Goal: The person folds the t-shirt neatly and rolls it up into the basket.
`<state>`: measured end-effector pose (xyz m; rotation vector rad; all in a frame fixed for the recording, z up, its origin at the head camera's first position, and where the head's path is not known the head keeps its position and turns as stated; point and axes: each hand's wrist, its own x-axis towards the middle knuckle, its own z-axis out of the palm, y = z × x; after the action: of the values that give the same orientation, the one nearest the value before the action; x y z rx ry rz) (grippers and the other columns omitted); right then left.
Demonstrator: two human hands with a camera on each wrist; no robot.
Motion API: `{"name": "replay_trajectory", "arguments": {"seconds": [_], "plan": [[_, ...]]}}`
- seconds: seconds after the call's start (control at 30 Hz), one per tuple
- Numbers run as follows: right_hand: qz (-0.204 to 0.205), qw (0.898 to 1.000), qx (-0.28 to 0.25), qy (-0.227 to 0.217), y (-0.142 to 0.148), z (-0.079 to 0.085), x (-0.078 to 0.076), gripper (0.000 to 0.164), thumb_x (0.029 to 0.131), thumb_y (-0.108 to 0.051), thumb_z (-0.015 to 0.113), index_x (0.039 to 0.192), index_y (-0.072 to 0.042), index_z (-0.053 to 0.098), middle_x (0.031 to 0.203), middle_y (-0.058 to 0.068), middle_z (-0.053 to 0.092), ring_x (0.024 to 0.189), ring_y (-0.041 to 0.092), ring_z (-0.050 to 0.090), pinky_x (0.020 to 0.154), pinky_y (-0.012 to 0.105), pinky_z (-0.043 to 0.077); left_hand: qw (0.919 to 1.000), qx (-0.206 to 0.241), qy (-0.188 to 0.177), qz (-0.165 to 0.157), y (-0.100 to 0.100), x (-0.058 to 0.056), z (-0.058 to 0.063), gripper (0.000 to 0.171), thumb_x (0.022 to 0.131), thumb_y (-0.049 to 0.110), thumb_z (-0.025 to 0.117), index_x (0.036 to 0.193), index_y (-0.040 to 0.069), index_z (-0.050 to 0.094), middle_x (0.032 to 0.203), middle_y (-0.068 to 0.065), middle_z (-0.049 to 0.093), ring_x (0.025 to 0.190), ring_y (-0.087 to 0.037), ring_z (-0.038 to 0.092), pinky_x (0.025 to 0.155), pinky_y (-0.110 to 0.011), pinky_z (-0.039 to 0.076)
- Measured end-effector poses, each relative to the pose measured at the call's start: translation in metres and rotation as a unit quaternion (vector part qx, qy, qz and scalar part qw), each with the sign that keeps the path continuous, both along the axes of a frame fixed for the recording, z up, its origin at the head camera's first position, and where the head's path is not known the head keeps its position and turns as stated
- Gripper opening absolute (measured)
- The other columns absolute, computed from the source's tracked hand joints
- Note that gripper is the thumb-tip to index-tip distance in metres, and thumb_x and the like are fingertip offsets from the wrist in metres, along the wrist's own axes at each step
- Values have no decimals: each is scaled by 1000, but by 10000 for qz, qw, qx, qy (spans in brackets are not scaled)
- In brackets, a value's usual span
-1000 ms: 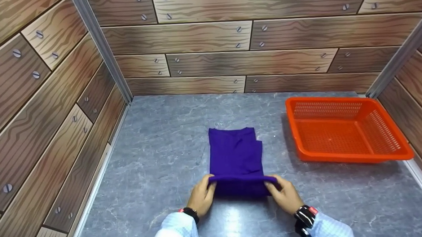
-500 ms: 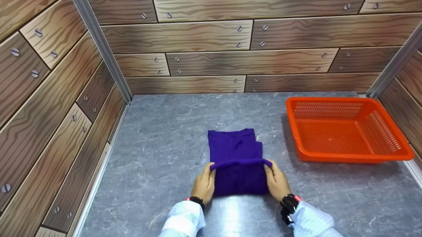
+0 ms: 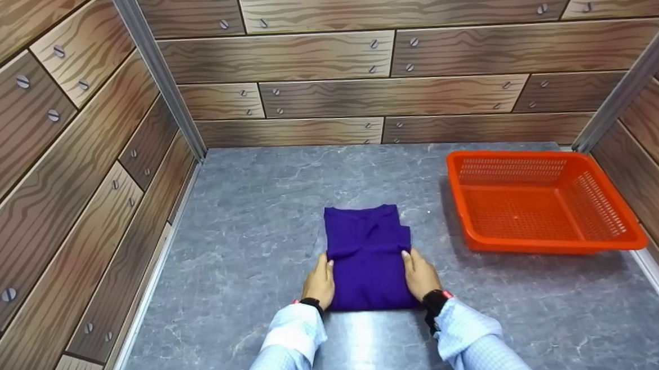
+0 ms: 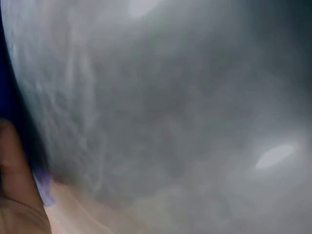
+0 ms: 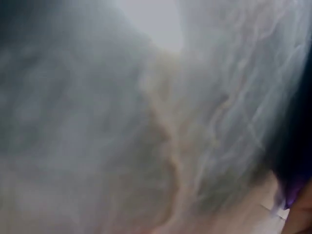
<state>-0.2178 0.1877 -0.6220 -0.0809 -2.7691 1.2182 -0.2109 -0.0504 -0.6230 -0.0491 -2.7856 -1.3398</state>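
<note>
A folded purple T-shirt (image 3: 368,279) lies on the grey marbled table, its neckline at the far end and one folded edge jutting out at the right. My left hand (image 3: 319,284) holds its left side, thumb along the edge of the cloth. On the opposite side my right hand (image 3: 423,276) grips the right edge, thumb on top; the other fingers are largely hidden. In the left wrist view a thumb (image 4: 17,168) lies against the dark cloth (image 4: 7,92). The right wrist view catches only a sliver of purple cloth (image 5: 295,190) at its right edge.
An orange perforated plastic basket (image 3: 553,248) stands at the right, with nothing in it. Wood-patterned panels (image 3: 325,100) wall the table (image 3: 241,223) at the back and both sides, with metal strips at the corners.
Both hands have carried the raised near part of the shirt away from the body and laid it over the rest. They have come down to the shirt's sides, closer together.
</note>
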Motion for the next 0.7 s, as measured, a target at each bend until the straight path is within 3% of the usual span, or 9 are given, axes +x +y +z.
{"name": "replay_trajectory", "arguments": {"seconds": [0.13, 0.33, 0.43, 0.5, 0.6, 0.7], "plan": [[-158, 9983, 516, -238, -1, -1, -1, 33, 105, -26, 42, 86, 0, 52, 81, 29, 60, 81, 48, 62, 71, 58, 45, 9995, -228, -121, 165, 4, -4, -1, 17, 105, 21, 41, 99, 7, 47, 79, -27, 62, 77, -46, 64, 62, -52, 45], [-474, 9918, 1066, -520, 5, 2, 1, 32, 103, -33, 46, 103, -2, 56, 91, 30, 67, 85, 50, 65, 70, 59, 48, 9916, -1100, -176, 653, 5, -5, -3, 27, 103, 31, 48, 98, 5, 50, 79, -25, 68, 76, -44, 68, 63, -54, 50], [-758, 9893, 1228, -232, 9, 6, 1, 33, 100, -32, 52, 116, -4, 55, 102, 26, 67, 89, 48, 65, 73, 59, 49, 9781, -1798, 453, 939, 2, -5, -3, 31, 98, 34, 55, 100, 3, 51, 85, -20, 65, 79, -40, 65, 67, -49, 51], [-788, 9873, 1363, 222, 10, 9, 1, 36, 97, -30, 56, 122, -4, 55, 108, 26, 64, 95, 47, 62, 77, 58, 49, 9632, -2178, 1243, 968, 0, -5, -3, 34, 94, 34, 62, 104, 2, 55, 91, -18, 62, 84, -37, 61, 72, -47, 50], [-282, 9800, 1691, 1008, 7, 10, 1, 43, 93, -26, 63, 129, -3, 57, 117, 24, 57, 106, 45, 56, 86, 57, 47, 9391, -2556, 2261, 393, 2, -3, -5, 50, 88, 38, 66, 121, 0, 58, 112, -19, 58, 105, -36, 56, 90, -47, 47], [667, 9646, 2141, 1385, -2, 6, 6, 57, 92, -31, 64, 139, -2, 51, 132, 26, 53, 124, 48, 48, 99, 60, 43, 9222, -2853, 2528, -645, 7, 3, -10, 69, 90, 47, 60, 140, 1, 49, 139, -20, 51, 131, -40, 46, 105, -50, 42]]}}
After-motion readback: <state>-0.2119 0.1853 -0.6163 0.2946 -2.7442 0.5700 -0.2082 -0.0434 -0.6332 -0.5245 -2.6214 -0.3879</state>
